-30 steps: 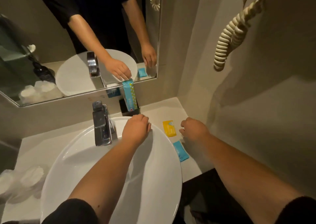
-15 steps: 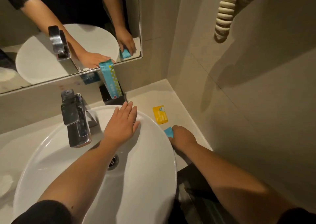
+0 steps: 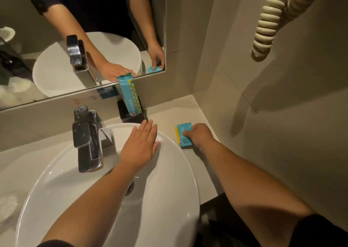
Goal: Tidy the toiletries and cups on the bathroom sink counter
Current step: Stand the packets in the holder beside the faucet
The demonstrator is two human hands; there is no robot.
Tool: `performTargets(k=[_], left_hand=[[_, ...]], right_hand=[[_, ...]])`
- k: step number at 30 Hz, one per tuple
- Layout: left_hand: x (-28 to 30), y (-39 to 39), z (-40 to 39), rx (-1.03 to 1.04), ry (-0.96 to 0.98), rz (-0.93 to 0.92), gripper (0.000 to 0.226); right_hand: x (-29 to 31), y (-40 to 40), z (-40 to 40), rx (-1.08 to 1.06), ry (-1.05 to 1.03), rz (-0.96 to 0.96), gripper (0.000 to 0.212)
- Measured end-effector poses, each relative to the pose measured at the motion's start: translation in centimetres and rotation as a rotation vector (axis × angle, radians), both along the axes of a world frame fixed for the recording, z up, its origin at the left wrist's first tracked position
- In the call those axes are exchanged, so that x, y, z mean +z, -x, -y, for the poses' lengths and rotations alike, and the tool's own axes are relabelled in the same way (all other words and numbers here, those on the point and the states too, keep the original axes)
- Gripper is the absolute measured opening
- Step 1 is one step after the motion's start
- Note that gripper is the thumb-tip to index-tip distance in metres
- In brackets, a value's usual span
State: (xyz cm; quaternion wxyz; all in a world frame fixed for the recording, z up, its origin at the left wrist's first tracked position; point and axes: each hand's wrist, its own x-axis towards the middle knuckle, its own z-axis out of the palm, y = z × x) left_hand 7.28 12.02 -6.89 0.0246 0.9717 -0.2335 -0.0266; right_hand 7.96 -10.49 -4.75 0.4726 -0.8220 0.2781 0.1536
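Observation:
My right hand [image 3: 201,136] grips a small blue sachet [image 3: 184,133] and holds it on top of a yellow sachet [image 3: 176,134], of which only the left edge shows. Both lie on the beige counter [image 3: 195,111] to the right of the white basin [image 3: 165,171]. My left hand [image 3: 140,145] rests flat, fingers together, on the basin's back rim. Behind it a tall blue packet [image 3: 130,97] stands upright in a small black holder [image 3: 125,111] against the wall.
A chrome tap [image 3: 85,137] stands at the back of the basin. A mirror [image 3: 75,39] covers the wall above. A coiled cream cord [image 3: 267,26] hangs on the right wall. Pale wrapped cups [image 3: 7,207] sit at the far left of the counter.
My right hand closed on the blue sachet near the counter's front edge and slid it back onto the yellow one. My left hand flattened on the basin rim.

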Motion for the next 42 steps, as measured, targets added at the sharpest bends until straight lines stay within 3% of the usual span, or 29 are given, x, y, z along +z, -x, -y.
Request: performTargets(k=[9,12,26,30,34,42], left_hand=[[-0.3,-0.1,0.0,-0.006,0.012,0.035,0.062],[-0.4,-0.1,0.0,0.002,0.011,0.04,0.061],[-0.3,0.0,0.0,0.008,0.012,0.041,0.062],[-0.2,0.0,0.0,0.011,-0.009,0.062,0.059],[-0.1,0.1,0.0,0.012,-0.005,0.07,0.058],[-0.3,0.0,0.0,0.015,0.015,0.07,0.057]], right_hand=[[-1.9,-2.0,0.0,0.114,0.183,-0.081,0.021],[-2.1,-2.5,-0.1,0.099,0.131,-0.093,0.03],[-1.1,-3.2,-1.2,0.08,-0.127,-0.143,0.033],[0.5,-3.8,-0.8,0.05,-0.25,-0.062,0.022],[3.1,-5.6,-1.6,0.085,-0.383,0.136,0.023],[7.7,-9.6,-7.6,0.366,-0.577,0.307,0.015]])
